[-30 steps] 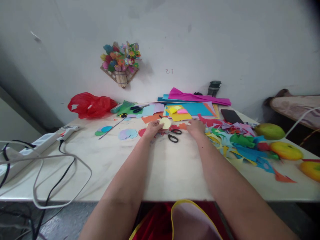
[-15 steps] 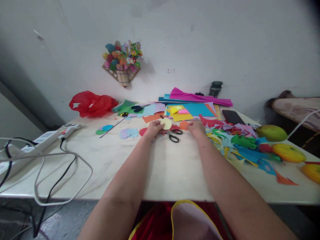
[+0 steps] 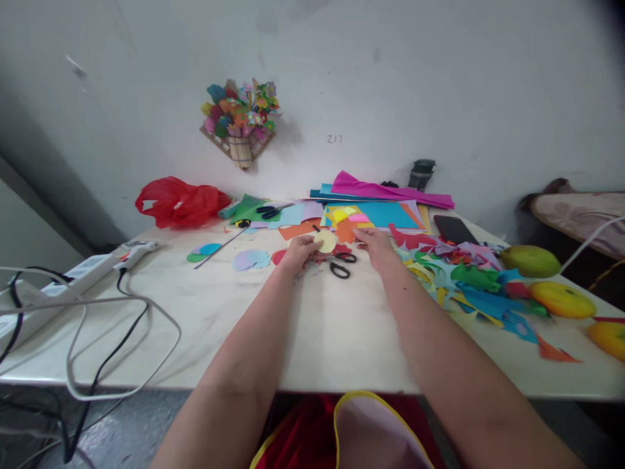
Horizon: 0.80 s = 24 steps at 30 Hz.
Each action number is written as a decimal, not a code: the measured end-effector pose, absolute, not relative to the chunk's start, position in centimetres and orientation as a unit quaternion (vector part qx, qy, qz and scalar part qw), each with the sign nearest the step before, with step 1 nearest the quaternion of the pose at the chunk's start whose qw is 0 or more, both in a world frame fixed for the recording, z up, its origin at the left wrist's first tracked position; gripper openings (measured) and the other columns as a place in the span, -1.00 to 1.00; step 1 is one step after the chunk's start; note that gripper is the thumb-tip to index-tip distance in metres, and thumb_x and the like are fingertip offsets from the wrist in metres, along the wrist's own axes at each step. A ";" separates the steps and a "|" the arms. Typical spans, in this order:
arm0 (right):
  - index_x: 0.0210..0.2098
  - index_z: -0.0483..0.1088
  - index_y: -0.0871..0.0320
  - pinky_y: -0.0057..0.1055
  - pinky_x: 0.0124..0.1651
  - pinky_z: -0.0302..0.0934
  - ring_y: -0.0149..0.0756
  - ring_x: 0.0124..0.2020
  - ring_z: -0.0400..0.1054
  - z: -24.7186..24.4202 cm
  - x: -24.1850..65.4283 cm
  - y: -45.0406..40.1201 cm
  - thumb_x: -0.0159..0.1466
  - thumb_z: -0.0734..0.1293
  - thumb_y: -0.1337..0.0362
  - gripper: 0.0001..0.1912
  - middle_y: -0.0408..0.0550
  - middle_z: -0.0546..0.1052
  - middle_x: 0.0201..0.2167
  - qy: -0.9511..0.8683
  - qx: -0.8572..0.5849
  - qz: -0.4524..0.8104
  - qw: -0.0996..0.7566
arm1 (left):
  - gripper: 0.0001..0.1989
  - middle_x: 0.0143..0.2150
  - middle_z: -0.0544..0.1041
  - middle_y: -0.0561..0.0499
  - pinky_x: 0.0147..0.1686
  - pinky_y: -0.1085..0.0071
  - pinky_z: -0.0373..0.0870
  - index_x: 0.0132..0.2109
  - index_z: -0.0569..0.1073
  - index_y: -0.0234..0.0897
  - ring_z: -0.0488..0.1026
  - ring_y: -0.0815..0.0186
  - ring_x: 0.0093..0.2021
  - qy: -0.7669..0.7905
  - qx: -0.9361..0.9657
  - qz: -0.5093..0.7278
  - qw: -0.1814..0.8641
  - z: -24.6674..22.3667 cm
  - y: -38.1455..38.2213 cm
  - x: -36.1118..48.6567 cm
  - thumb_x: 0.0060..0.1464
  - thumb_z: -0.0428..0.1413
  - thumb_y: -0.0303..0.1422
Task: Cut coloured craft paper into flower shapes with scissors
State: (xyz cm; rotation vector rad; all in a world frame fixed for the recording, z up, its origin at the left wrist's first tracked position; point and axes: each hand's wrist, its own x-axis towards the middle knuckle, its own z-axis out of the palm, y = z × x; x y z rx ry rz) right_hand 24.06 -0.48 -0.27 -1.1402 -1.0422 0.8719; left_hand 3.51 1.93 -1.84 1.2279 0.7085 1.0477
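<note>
My left hand (image 3: 300, 253) pinches a pale yellow paper circle (image 3: 327, 241) by its left edge. Opposite it, my right hand (image 3: 375, 247) is closed on an orange paper flower (image 3: 344, 232), held at its right side just above the circle. Between and below the hands, a pair of scissors (image 3: 339, 270) lies on the table with its black handles toward me. Red paper shapes (image 3: 279, 258) lie partly hidden by my left hand. Left of them rest pale blue and lilac scalloped cutouts (image 3: 250, 260).
Paper scraps (image 3: 469, 280), a phone (image 3: 456, 229) and several mangoes (image 3: 564, 299) are on the right. Coloured sheets (image 3: 378, 213) and a second pair of scissors (image 3: 273, 210) lie at the back. Leftward are a red plastic bag (image 3: 180, 203) and a power strip (image 3: 81, 273) with cables.
My right hand has lifted the orange flower and brought it left, closer to the yellow circle. My left hand and the circle have barely moved.
</note>
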 end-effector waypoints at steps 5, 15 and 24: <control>-0.50 0.45 0.20 -0.46 -0.43 0.24 -0.40 -0.52 0.39 -0.6 22.3 -0.8 -0.16 0.55 0.17 -0.69 -0.13 0.52 -0.56 -0.457 -0.460 0.455 0.611 | -0.80 -0.43 0.59 -0.10 -0.35 0.40 0.53 -0.32 0.50 -0.42 0.59 0.23 -0.39 0.338 0.535 0.442 0.636 -1.5 1.7 3.6 -0.09 0.31 -0.39; -0.55 0.44 0.20 -0.45 -0.46 0.24 -0.45 -0.62 0.30 -1.0 21.1 -0.8 -0.19 0.55 0.21 -0.70 -0.18 0.47 -0.65 -0.455 -0.494 0.441 0.595 | -0.81 -0.45 0.59 -0.17 -0.41 0.45 0.47 -0.33 0.48 -0.40 0.58 0.21 -0.40 0.305 0.568 0.403 0.649 -1.5 1.5 3.5 -0.07 0.26 -0.36; -0.60 0.38 0.16 -0.44 -0.48 0.22 -0.44 -0.63 0.25 -0.7 20.3 -1.1 -0.16 0.51 0.23 -0.76 -0.24 0.39 -0.71 -0.441 -0.516 0.395 0.619 | -0.66 -0.58 0.49 -0.06 -0.38 0.29 0.51 -0.42 0.37 -0.34 0.59 0.07 -0.39 0.313 0.478 0.416 0.708 -0.5 1.4 3.8 0.01 0.19 -0.12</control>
